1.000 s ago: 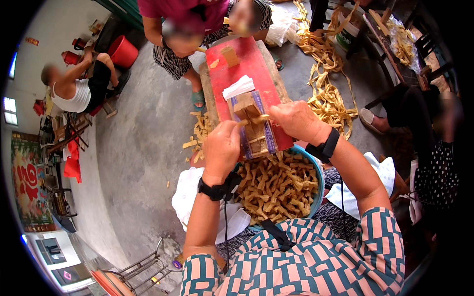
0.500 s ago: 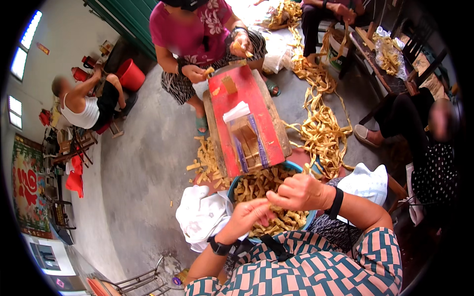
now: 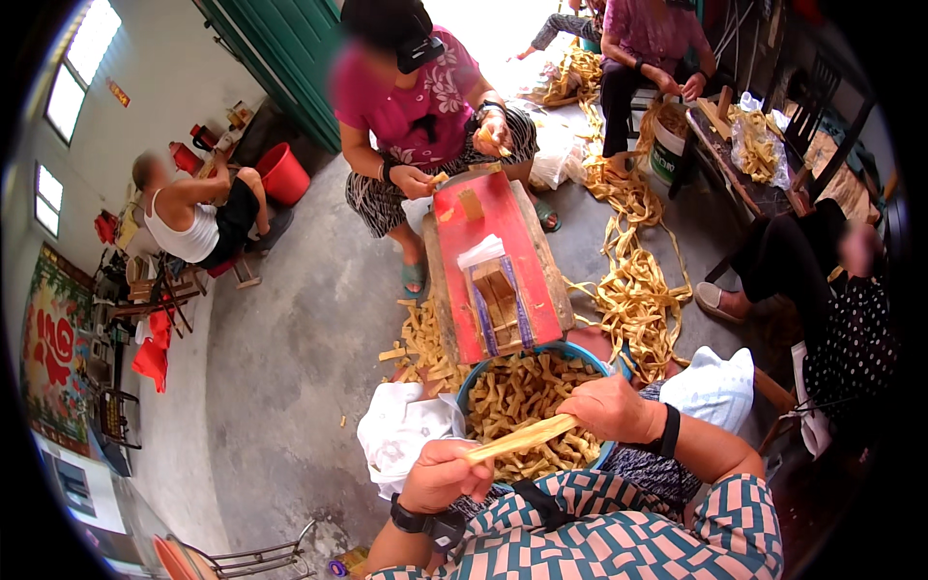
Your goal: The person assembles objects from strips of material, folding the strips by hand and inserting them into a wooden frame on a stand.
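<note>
My left hand [image 3: 447,476] and my right hand [image 3: 617,406] hold a flat, tan-yellow strip [image 3: 522,439] stretched between them, its ends pinched in my fingers. The strip slants up to the right, above a blue basin [image 3: 570,350] filled with short, knotted tan pieces [image 3: 527,391]. Just beyond the basin stands a bench with a red top [image 3: 522,227]. On its near end lie a wooden block [image 3: 499,295] with purple-edged clear wrapping and a folded white paper [image 3: 480,251].
Across the bench a person [image 3: 435,126] holds small tan pieces. Loose tan strips [image 3: 633,280] trail over the floor at right. More pieces [image 3: 425,333] lie left of the bench. White cloths [image 3: 406,425] flank the basin. Other people sit left, right and behind.
My hands were close together above the basin; now they are apart with the strip stretched between them. The view has shifted slightly, and the basin shows more fully.
</note>
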The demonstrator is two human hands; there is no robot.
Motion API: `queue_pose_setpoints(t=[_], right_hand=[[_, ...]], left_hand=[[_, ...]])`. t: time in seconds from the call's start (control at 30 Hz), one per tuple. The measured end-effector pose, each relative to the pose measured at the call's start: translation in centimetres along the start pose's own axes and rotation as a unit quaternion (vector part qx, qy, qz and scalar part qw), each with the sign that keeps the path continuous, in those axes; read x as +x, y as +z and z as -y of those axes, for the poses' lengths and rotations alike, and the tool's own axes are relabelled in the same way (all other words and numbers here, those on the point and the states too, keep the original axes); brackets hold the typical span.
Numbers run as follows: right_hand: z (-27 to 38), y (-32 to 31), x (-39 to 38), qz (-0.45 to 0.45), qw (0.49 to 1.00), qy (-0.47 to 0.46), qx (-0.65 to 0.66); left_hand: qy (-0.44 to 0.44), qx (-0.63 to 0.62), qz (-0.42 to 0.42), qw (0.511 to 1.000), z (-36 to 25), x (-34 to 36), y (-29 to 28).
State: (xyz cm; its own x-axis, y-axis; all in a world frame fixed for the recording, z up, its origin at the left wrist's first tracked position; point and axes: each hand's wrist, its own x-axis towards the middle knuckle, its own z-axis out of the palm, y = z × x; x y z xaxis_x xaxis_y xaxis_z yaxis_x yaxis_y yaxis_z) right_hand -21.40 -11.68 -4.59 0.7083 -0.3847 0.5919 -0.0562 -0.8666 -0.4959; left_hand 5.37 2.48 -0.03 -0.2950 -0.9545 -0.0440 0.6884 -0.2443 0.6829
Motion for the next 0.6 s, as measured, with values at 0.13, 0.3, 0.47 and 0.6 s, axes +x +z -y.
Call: queue_pose_setpoints(t=[0.13, 0.3, 0.47, 0.6], right_hand=[[0.8, 3.1, -1.2, 0.045, 0.967, 0.136, 0.21], [1.6, 3.9, -0.6, 0.113, 0.928, 0.167, 0.315], [1.3, 3.1, -1.3, 0.193, 0.798, 0.293, 0.491], [1.6, 2.7, -2.0, 0.172, 0.781, 0.327, 0.504]], left_hand=[[0.069, 0.019, 0.038, 0.997, 0.4, 1.1, 0.9], [0.055, 0.377, 0.048, 0.923, 0.1, 2.4, 1.0], [0.184, 0.796, 0.033, 0.576, 3.0, 3.3, 1.5], [0.188, 0.831, 0.045, 0.521, 4.7, 3.6, 1.9]])
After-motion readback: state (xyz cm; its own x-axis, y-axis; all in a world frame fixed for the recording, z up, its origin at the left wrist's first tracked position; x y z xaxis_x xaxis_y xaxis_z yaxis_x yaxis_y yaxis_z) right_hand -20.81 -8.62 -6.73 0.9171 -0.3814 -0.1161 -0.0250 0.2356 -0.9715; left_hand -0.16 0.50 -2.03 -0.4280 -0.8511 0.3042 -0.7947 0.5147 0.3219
